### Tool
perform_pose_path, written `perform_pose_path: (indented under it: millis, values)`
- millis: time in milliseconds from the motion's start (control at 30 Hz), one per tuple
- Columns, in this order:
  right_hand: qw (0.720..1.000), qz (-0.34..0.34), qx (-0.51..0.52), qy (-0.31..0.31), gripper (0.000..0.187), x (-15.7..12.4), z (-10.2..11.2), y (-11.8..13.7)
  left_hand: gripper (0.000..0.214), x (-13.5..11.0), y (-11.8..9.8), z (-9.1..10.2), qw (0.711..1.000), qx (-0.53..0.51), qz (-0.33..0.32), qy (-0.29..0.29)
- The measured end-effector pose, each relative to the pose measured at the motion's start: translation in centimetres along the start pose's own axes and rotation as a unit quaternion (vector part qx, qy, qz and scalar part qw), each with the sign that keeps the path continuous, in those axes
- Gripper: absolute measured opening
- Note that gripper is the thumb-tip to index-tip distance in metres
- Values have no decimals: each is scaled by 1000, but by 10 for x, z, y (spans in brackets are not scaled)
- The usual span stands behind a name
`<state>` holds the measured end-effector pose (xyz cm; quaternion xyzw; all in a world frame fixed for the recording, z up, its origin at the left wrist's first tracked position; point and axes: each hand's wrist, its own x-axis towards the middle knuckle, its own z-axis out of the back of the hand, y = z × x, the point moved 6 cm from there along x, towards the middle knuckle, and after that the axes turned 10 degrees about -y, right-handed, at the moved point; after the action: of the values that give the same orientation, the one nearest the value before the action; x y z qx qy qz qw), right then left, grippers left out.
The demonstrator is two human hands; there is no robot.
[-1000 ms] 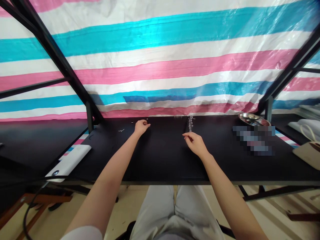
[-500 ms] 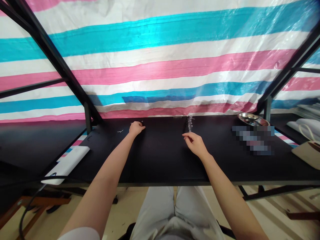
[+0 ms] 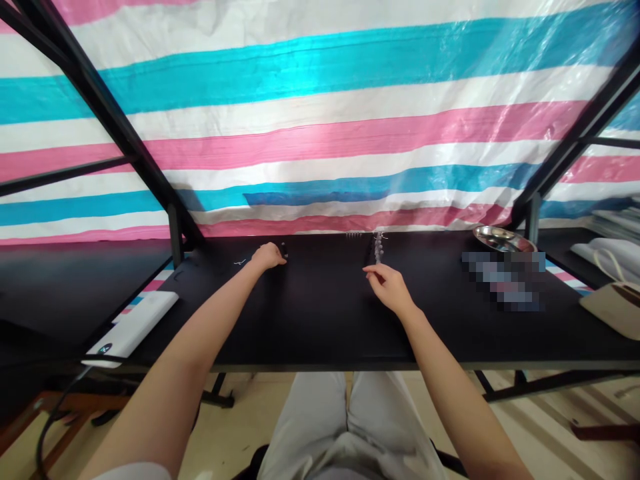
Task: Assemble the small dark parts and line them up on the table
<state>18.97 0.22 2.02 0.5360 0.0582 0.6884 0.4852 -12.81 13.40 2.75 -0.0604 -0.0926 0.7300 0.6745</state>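
My left hand (image 3: 269,255) is low over the black table (image 3: 320,313), its fingers curled together and mostly turned away from view. Right beside its fingertips lies a small dark piece with pale dots (image 3: 285,250). A thin white string-like piece (image 3: 240,262) rests left of that hand. My right hand (image 3: 386,281) has its fingers pinched together at the near end of a narrow strip with grey round knobs (image 3: 379,248). What either pinch holds is too small to make out. Several tiny pale pieces (image 3: 354,235) stand in a row at the table's back edge.
A shiny metal plate (image 3: 504,239) stands at the back right, with a blurred-out item (image 3: 503,281) in front of it. A white device with a cable (image 3: 133,330) lies at the left edge. Black frame bars (image 3: 115,113) rise before a striped sheet (image 3: 320,127). A beige bag (image 3: 613,310) is far right.
My left hand has shifted slightly left and toward me, uncovering more of the small dotted piece. My right hand stays at the knobbed strip.
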Motion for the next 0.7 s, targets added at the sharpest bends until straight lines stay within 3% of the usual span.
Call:
perform_pose_path:
  millis: [267, 400, 533, 700]
  values:
    - [998, -25, -25, -52, 22, 7, 13, -5, 16, -22, -20, 4, 982, 123, -137, 47]
    - [994, -24, -60, -91, 23, 27, 27, -2, 22, -48, -43, 0, 968, 87, -224, 69]
    - [981, -2, -78, -178, 28, 51, 42, 1, 23, -73, -70, -7, 949, 91, -291, 74]
    - [964, -39, -122, -232, 26, 53, 48, -28, 27, -91, -107, -19, 917, 92, -381, 68]
